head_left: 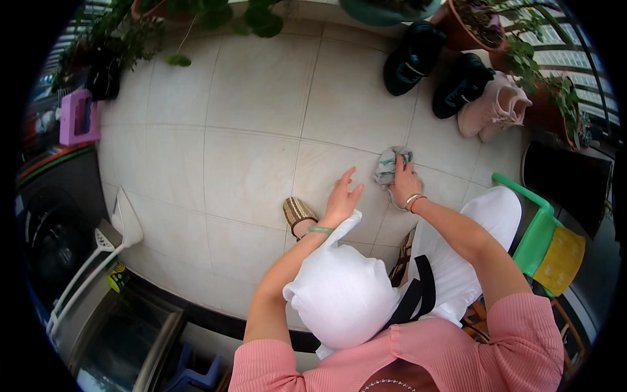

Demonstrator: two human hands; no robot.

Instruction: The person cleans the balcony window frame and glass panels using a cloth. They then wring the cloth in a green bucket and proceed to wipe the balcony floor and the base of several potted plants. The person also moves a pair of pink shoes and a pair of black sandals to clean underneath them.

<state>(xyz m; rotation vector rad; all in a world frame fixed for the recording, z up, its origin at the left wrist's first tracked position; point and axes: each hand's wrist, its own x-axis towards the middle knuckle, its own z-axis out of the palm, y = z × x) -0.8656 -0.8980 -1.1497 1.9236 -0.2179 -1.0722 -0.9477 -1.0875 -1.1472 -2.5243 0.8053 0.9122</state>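
Observation:
My right hand (406, 183) presses a crumpled grey cloth with green stripes (386, 166) against the pale floor tiles (255, 157); its fingers are bent over the cloth. A bangle and a red band circle that wrist. To its left, my left hand (344, 197) hovers above the tiles with fingers apart and nothing in them, a green bangle (321, 229) at its wrist. Just left of that hand shows the toe of a woven brown slipper (299, 210) on my foot. The other slipper (403, 258) is partly hidden by my white trousers (346, 294).
Black shoes (413, 59), pink shoes (486, 108) and potted plants (480, 26) line the far right. A green plastic chair (532, 245) with a yellow cloth (560, 261) stands at right. Leftward are a pink stool (80, 117), a dark front-loading machine (62, 222) and a white long-handled dustpan (127, 219).

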